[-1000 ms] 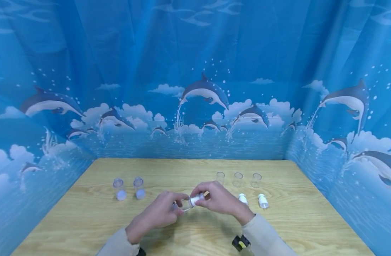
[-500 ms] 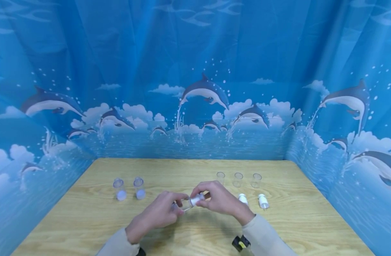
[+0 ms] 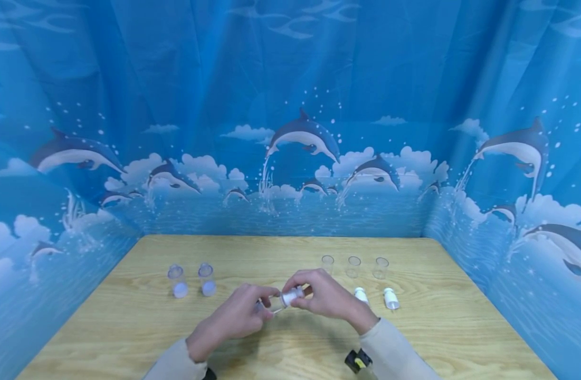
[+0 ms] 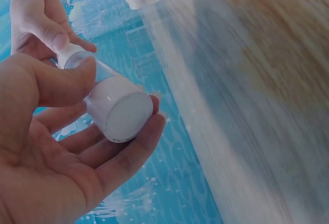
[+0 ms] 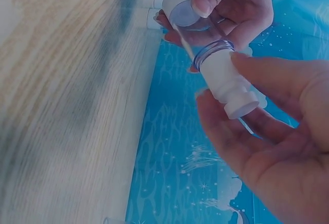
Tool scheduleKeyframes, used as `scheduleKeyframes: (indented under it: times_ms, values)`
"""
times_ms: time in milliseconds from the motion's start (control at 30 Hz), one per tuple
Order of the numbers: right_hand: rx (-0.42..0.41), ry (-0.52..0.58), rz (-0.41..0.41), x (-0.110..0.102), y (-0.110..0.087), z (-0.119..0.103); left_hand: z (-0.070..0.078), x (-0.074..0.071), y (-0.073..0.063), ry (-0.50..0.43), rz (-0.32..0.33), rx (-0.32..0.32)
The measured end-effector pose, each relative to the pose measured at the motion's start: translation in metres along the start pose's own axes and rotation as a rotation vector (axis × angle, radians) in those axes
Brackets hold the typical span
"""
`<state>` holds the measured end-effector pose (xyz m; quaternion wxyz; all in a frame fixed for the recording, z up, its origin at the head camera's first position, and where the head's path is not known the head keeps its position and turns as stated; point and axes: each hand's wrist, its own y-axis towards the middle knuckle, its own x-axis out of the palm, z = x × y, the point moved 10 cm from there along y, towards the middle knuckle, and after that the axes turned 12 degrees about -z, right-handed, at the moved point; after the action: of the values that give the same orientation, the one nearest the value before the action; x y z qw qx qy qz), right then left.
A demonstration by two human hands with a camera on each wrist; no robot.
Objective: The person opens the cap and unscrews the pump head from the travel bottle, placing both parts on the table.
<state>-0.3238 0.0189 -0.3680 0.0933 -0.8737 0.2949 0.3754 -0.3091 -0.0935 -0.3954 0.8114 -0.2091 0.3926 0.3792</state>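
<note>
My left hand (image 3: 243,311) grips a small clear plastic tube (image 3: 275,304), fingers and thumb round its white base (image 4: 126,113). My right hand (image 3: 321,293) pinches a white plastic piece with a narrow stepped neck (image 5: 223,75) between thumb and fingers. Tube and white piece are in line end to end, tilted, above the middle of the table. In the right wrist view a bluish rim (image 5: 213,49) marks where the two meet. The left fingers hide part of the tube in the head view.
Back left on the wooden table (image 3: 281,353) are two clear tubes with white ends (image 3: 180,290). Three clear cups (image 3: 353,267) stand at the back right, with two white necked pieces (image 3: 391,298) before them. A black device (image 3: 358,361) sits by the right sleeve. Dolphin-print curtains surround the table.
</note>
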Motion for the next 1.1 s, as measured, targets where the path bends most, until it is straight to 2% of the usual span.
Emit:
scheduleKeyframes:
  times_ms: [267,467,833,1100]
  values:
    - [0.036,-0.031,0.026,-0.0041,-0.0008,0.0054,0.0037,-0.0015,-0.0008,0.03,0.023,0.029]
    - [0.039,-0.047,0.004,-0.0009,0.0004,0.0071,0.0043,-0.0017,-0.0011,0.031,0.021,0.039]
    - [0.052,0.019,0.004,0.0025,0.0015,0.0091,0.001,-0.0008,-0.0007,0.03,0.0,0.014]
    - [0.055,-0.01,0.018,0.0014,0.0016,0.0088,0.0035,-0.0008,-0.0013,0.025,0.01,0.022]
